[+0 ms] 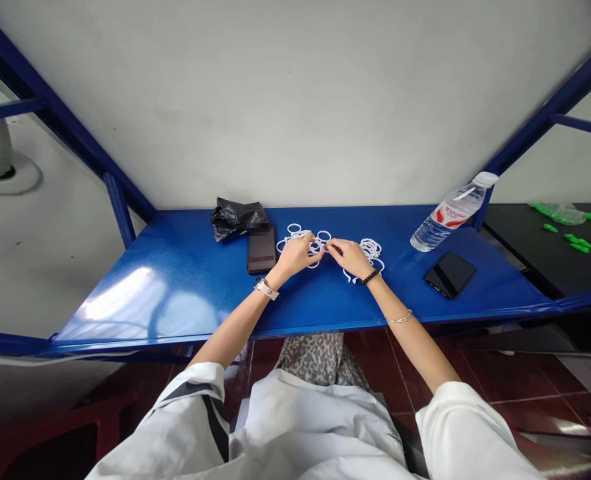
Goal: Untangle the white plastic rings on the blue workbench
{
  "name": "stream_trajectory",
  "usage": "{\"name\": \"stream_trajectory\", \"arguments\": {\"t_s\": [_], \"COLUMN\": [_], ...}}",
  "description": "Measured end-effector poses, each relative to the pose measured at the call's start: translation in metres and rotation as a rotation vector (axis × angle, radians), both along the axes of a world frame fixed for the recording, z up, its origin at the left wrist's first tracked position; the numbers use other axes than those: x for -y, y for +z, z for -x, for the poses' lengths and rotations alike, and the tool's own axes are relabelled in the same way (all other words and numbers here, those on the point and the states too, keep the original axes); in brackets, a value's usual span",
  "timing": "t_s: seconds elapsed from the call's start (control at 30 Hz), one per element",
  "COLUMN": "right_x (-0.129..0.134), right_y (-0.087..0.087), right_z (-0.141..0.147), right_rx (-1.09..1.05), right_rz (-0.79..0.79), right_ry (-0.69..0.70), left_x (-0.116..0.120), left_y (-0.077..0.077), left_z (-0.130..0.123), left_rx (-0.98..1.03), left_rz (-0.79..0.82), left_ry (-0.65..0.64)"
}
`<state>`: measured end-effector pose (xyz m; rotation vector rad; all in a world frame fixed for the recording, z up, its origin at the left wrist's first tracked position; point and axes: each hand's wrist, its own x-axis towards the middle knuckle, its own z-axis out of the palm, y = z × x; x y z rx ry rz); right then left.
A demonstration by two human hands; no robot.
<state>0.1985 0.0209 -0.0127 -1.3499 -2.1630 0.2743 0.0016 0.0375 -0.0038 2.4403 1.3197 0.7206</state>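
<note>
My left hand [295,257] is over a loose pile of white rings [294,229], thin and round like looped cord or plastic. Its thumb and fingers are closed on a white ring [324,235] between the hands. My right hand [349,258] meets it from the other side, thumb and forefinger pinched at the edge of the same ring. Beside and partly under my right hand lies a second group of white rings [371,248], some with small tabs. The fingers hide part of the held ring.
Left of the rings, a phone [261,251] lies by a crumpled black plastic bag [235,217]. A water bottle [448,213] and another dark phone [449,275] are on the right of the blue table [175,267]. Green pieces [578,241] lie on a neighbouring black surface.
</note>
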Motion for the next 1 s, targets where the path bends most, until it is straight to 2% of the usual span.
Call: {"name": "stream_trajectory", "arguments": {"t_s": [0.17, 0.3, 0.43, 0.53, 0.7, 0.87, 1.0], "right_x": [-0.002, -0.007, -0.011, -0.009, -0.003, -0.001, -0.003], "right_y": [0.003, 0.007, 0.009, 0.010, 0.010, 0.007, 0.003], "right_z": [-0.004, -0.019, -0.040, -0.047, -0.041, -0.039, -0.042], "right_rx": [0.043, 0.089, 0.123, 0.132, 0.207, 0.295, 0.286], "right_rz": [-0.026, -0.088, -0.053, -0.002, 0.054, 0.053, 0.059], "right_ry": [-0.046, -0.193, -0.311, -0.286, -0.151, -0.195, -0.171], "left_x": [-0.002, -0.004, -0.004, -0.003, -0.003, -0.005, -0.007], "left_y": [0.003, 0.002, 0.000, 0.000, 0.001, -0.001, -0.004], "left_z": [0.003, 0.005, 0.006, 0.006, 0.005, 0.005, 0.006], "left_rx": [-0.118, -0.187, -0.201, -0.206, -0.209, -0.210, -0.215], "left_rz": [0.002, 0.015, 0.016, 0.020, 0.027, 0.020, 0.003], "left_ry": [0.097, 0.130, 0.119, 0.115, 0.117, 0.147, 0.154]}}
